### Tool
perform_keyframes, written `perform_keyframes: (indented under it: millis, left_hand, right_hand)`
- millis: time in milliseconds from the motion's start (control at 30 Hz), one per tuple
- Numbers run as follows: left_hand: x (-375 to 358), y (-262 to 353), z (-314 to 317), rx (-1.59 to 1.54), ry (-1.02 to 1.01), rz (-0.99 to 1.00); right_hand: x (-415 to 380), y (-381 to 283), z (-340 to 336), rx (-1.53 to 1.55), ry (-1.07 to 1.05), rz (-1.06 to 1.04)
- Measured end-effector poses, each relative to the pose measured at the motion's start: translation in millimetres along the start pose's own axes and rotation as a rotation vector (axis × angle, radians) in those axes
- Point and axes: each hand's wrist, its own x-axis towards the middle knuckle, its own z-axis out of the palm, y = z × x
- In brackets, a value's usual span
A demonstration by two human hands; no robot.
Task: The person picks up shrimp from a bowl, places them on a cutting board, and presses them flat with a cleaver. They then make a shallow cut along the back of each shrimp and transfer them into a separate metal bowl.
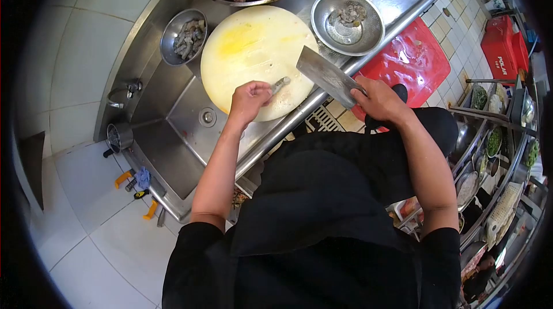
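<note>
1. Sitting toward ten o'clock of the round board [253, 64], a small metal bowl [167, 41] held a heap of grey shrimp [189, 38] on the bench [147, 38].
2. The left hand [250, 101] was at the board's lower edge, near its six o'clock, fingers drawn together and apparently pinching the near end of a single shrimp [281, 85].
3. That shrimp lay on the board between its four and five o'clock, its long axis running roughly from eight to two o'clock, the free end pointing away from the left hand, much the nearer of the two hands.
4. The cleaver [327, 75] pointed toward ten o'clock, its broad end over the board's three o'clock rim, apart from the shrimp.
5. A perforated bowl [368, 31] stood at the board's two o'clock, holding a few shrimp pieces [351, 15].
6. The right hand [380, 100] was wrapped around the cleaver's handle, with the single shrimp well apart from it, just above nine o'clock.
</note>
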Motion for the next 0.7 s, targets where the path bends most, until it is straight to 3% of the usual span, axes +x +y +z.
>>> perform_keyframes:
  millis: [67,100,133,200,233,300,367,433,700]
  left_hand:
    - [-11,-8,-5,0.185,0.096,0.010]
    - [-16,-10,-7,0.371,0.179,0.030]
    - [-19,-11,-7,0.368,0.186,0.024]
    - [-21,-14,-2,0.438,0.303,0.180]
    - [-21,-16,2,0.431,0.307,0.177]
    - [-19,-20,16,0.541,0.296,0.428]
    - [-18,-19,28,0.548,0.294,0.476]
    - [-13,-19,33,0.787,0.294,0.654]
    - [-6,-27,40,0.695,0.325,0.697]
  right_hand:
    - [2,3,13,-0.023,0.116,-0.060]
    - [1,-2,14,-0.019,0.107,-0.066]
    - [1,-9,13,-0.023,0.096,-0.031]
    - [0,-22,17,-0.034,0.082,0.001]
    - [1,-28,23,-0.019,0.107,-0.008]
    - [1,-41,40,-0.008,0.128,-0.017]
    - [4,-55,60,-0.011,0.185,-0.098]
    - [11,-71,78,-0.055,0.182,-0.086]
    - [34,-98,101,-0.169,0.150,-0.051]
